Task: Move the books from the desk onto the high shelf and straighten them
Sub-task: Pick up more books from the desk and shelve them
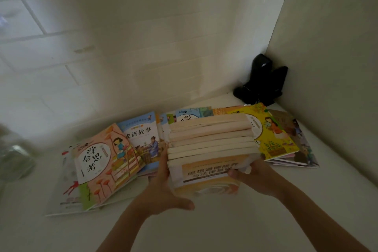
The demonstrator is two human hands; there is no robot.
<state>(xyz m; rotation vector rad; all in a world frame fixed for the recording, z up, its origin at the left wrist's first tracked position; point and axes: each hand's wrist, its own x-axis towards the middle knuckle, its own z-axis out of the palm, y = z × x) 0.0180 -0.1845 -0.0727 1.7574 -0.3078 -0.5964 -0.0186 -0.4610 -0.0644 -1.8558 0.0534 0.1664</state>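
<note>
Both hands — left hand (163, 188) and right hand (252, 172) — clamp a stack of books (212, 143) on the white shelf (225, 221), among sprawled picture books (106, 161); best squeeze evenly, tapping edges flush.

You see a stack of books (212, 145), page edges facing you, orange-covered one in front, on the white shelf (225, 221). Loose picture books fan flat around it: pink-covered book (106, 161) left, yellow-covered book (272, 129) right.
</note>
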